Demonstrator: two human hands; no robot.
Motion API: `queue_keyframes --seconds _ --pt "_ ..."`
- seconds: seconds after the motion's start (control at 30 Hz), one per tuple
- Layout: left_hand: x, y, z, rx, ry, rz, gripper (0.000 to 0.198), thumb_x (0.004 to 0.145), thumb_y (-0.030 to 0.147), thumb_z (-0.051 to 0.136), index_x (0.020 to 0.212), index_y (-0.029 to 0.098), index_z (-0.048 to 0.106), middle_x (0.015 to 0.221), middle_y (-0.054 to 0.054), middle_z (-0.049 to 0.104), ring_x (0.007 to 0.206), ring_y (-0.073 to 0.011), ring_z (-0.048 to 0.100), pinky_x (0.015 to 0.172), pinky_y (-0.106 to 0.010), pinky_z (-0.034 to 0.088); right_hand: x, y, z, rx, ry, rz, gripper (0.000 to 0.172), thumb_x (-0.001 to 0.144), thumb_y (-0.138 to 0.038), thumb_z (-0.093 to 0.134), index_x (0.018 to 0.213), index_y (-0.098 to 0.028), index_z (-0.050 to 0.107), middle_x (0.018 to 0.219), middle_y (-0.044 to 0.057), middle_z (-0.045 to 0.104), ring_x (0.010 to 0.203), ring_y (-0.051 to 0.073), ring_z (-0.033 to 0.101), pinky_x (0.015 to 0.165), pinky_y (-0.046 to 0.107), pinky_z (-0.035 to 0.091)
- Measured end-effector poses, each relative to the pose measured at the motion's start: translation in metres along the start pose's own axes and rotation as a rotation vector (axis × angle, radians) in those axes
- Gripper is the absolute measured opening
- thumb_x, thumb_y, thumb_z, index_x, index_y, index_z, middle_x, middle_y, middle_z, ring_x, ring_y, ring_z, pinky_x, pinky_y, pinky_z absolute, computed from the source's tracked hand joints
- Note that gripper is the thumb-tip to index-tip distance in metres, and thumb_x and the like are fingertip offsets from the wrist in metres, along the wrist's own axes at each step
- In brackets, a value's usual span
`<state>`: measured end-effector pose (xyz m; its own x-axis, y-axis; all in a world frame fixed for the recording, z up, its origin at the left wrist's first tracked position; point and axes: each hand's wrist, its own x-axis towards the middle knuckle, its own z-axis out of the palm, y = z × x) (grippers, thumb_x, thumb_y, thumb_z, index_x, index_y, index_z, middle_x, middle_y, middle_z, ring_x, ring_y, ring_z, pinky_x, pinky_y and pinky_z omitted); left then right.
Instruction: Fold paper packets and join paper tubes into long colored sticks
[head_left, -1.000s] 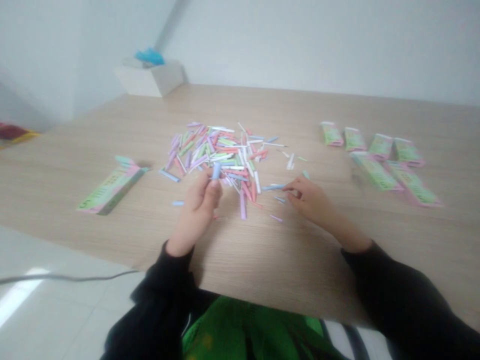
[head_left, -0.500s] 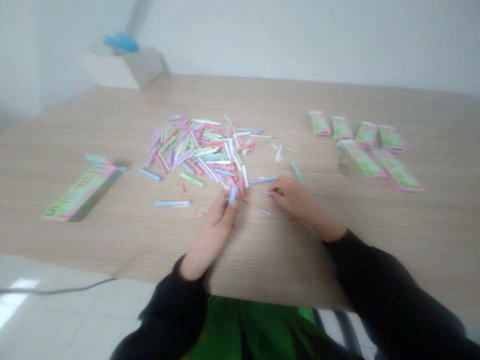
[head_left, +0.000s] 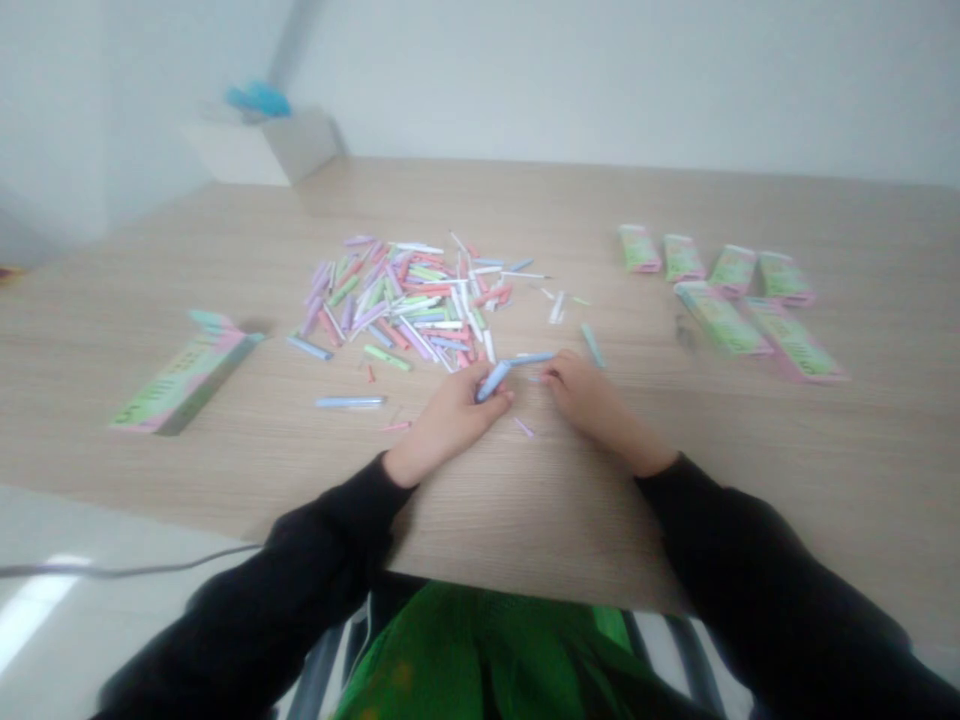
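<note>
My left hand [head_left: 454, 420] is closed around a light blue pen barrel [head_left: 493, 382], which tilts up and to the right out of the fingers. My right hand [head_left: 585, 400] lies close by, thumb and fingertips pinched on a small thin pale piece [head_left: 535, 379] too blurred to name. Just beyond both hands another blue pen part [head_left: 531, 358] rests on the wooden table [head_left: 525, 530], its left end near the held barrel. A purple sliver [head_left: 523, 427] lies between the wrists. Behind the left hand spreads a heap of pastel pen parts [head_left: 405, 300].
Several green-and-pink cartons [head_left: 724, 320] stand at the right rear. An opened carton [head_left: 180, 375] lies at the left. A white box [head_left: 277, 150] with something blue on top is in the far left corner. Loose pieces, including a blue tube [head_left: 350, 402], lie before the heap.
My left hand has moved right and slightly up with the blue barrel, closer to my right hand. The barrel now tilts toward the right. My right hand has barely moved and stays pinched.
</note>
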<state>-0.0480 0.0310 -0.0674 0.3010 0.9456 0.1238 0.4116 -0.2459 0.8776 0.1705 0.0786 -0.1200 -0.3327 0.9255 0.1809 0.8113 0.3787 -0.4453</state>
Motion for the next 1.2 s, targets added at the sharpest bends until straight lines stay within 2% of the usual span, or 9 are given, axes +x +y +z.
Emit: queue_keyframes --seconds 0.17,0.4,0.57,0.67,0.77,0.83,0.9,1.03,1.2 --pt "0.014 0.001 0.001 0.052 -0.042 0.077 0.008 0.086 0.025 0.066 0.082 0.020 0.062 0.068 0.003 0.056 0.065 -0.0157 0.053 0.065 -0.029 0.041 -0.001 0.007 -0.011 0.029 0.069 0.031 0.018 0.096 -0.017 0.046 0.089 -0.021 0.062 0.096 0.009 0.070 0.089 0.023 0.063 0.082 0.035 0.049" --pt "-0.015 -0.013 0.018 0.402 -0.267 0.277 0.026 0.092 0.034 0.071 0.114 0.020 0.066 0.081 -0.002 0.066 0.072 -0.0205 0.062 0.069 -0.032 0.048 -0.013 0.009 -0.024 0.050 0.144 0.012 0.016 0.097 -0.021 0.050 0.097 -0.020 0.065 0.094 0.009 0.069 0.086 0.023 0.063 0.084 0.036 0.049" --pt "-0.019 -0.015 0.025 0.497 -0.193 0.310 0.017 0.099 0.037 0.059 0.103 0.020 0.060 0.076 -0.002 0.062 0.070 -0.0211 0.061 0.067 -0.032 0.047 -0.024 0.003 -0.024 0.045 0.127 -0.015 0.015 0.092 -0.019 0.054 0.101 -0.019 0.066 0.104 0.014 0.066 0.103 0.030 0.063 0.098 0.046 0.049" --pt "-0.019 -0.011 0.019 0.444 -0.098 0.299 0.014 0.101 0.032 0.052 0.090 0.022 0.053 0.072 0.000 0.058 0.066 -0.0190 0.057 0.064 -0.030 0.044 -0.061 -0.014 -0.039 0.062 0.165 -0.054 0.024 0.096 -0.029 0.054 0.117 -0.020 0.063 0.116 0.015 0.064 0.113 0.032 0.063 0.102 0.050 0.050" --pt "-0.020 -0.015 0.013 0.477 -0.013 0.321 0.015 0.101 0.026 0.046 0.087 0.023 0.051 0.076 -0.003 0.059 0.070 -0.0209 0.057 0.068 -0.033 0.045 -0.120 -0.041 -0.048 -0.009 0.026 -0.149 0.043 0.102 -0.034 0.048 0.144 -0.027 0.049 0.148 0.016 0.055 0.138 0.033 0.053 0.111 0.053 0.045" --pt "-0.019 -0.022 0.013 0.569 -0.021 0.405 0.016 0.101 0.022 0.044 0.087 0.021 0.053 0.085 -0.008 0.063 0.079 -0.0241 0.058 0.075 -0.036 0.047 -0.156 -0.055 -0.040 -0.120 -0.074 -0.175 0.061 0.102 -0.039 0.049 0.160 -0.027 0.032 0.165 0.015 0.040 0.152 0.036 0.037 0.115 0.056 0.043" --pt "-0.019 -0.029 0.018 0.685 -0.061 0.501 0.017 0.101 0.020 0.044 0.090 0.018 0.057 0.095 -0.013 0.066 0.089 -0.0278 0.059 0.084 -0.040 0.049 -0.175 -0.061 -0.024 -0.203 -0.097 -0.231 0.064 0.103 -0.039 0.047 0.163 -0.023 0.031 0.168 0.016 0.038 0.155 0.037 0.034 0.118 0.058 0.039" --pt "-0.017 -0.032 0.029 0.821 -0.153 0.554 0.020 0.104 0.020 0.044 0.106 0.012 0.062 0.116 -0.017 0.067 0.110 -0.0328 0.057 0.099 -0.047 0.046 -0.161 -0.058 0.001 -0.325 -0.127 -0.140 0.057 0.105 -0.031 0.039 0.160 -0.015 0.041 0.169 0.015 0.035 0.155 0.036 0.034 0.123 0.058 0.033" --pt "-0.014 -0.027 0.031 0.845 -0.163 0.447 0.027 0.106 0.025 0.042 0.113 0.008 0.062 0.121 -0.020 0.064 0.115 -0.0343 0.055 0.099 -0.047 0.044 -0.122 -0.047 -0.002 -0.351 -0.092 -0.101 0.058 0.105 -0.028 0.033 0.158 -0.007 0.043 0.167 0.018 0.038 0.153 0.037 0.038 0.123 0.056 0.033"
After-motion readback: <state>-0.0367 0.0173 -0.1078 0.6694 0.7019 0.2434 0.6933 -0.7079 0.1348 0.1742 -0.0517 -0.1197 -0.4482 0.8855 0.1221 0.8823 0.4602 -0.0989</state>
